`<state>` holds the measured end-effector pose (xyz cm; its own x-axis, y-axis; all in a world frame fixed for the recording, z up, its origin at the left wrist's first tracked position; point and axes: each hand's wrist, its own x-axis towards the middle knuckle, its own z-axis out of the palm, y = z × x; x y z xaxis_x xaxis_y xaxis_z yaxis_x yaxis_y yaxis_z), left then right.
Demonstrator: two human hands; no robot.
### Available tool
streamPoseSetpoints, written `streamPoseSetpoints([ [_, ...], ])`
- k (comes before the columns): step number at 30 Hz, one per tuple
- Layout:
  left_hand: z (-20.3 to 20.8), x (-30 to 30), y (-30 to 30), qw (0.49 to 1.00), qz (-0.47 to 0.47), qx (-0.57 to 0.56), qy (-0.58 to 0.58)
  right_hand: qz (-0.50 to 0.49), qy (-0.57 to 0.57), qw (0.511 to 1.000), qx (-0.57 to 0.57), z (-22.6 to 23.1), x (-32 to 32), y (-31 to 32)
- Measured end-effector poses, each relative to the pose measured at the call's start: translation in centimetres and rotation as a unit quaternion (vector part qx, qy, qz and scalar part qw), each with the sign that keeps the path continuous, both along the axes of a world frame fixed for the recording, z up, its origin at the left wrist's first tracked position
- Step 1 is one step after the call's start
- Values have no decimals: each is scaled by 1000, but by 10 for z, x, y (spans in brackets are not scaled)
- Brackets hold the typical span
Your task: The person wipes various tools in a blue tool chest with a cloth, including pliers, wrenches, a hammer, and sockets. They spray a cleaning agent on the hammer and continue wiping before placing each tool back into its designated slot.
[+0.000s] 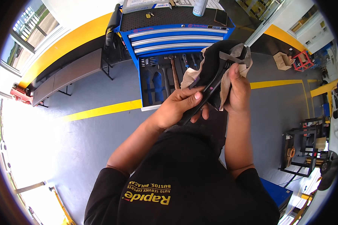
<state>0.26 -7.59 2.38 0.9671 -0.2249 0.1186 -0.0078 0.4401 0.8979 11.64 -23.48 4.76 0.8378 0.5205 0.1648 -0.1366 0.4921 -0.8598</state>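
My left hand (180, 107) is wrapped round the handle of a black adjustable wrench (213, 84), held at a slant in front of my chest. A black and beige cloth (213, 56) lies around the wrench's upper part and partly covers its head. My right hand (238, 90) grips that cloth against the wrench near the head, its thumb pointing up. Beyond my hands a pulled-out drawer (143, 86) holds a wooden-handled hammer (174, 73), a black mallet (165, 77), screwdrivers (185, 60) and blue-bottomed tool cut-outs (158, 87).
The drawer belongs to a blue tool cabinet (176, 39). On its top are keys (149, 15), a spray can (199, 7), a phone (221, 17) and a box (144, 5). A long bench (69, 77) stands left; a cardboard box (282, 61) and black metal frame (298, 150) are right.
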Motion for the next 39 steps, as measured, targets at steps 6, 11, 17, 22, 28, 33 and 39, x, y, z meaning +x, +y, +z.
streamPoseSetpoints([
  [6,8,-6,7,991,-84,-102,-13,102,-25,992,74,22,-10,7],
  [11,20,5,4,954,-133,-261,59,103,176,974,102,13,21,16],
  [17,4,9,-2,961,-14,-222,162,133,276,944,125,-59,38,30],
  [22,-2,8,-8,957,35,-216,189,162,329,921,132,-71,40,40],
  [28,-11,11,-1,976,91,-86,179,106,261,957,72,-42,20,42],
  [33,-21,4,-6,978,169,46,110,101,213,967,96,-21,11,31],
  [39,-24,-6,-27,963,253,66,71,119,172,966,153,-11,0,28],
])
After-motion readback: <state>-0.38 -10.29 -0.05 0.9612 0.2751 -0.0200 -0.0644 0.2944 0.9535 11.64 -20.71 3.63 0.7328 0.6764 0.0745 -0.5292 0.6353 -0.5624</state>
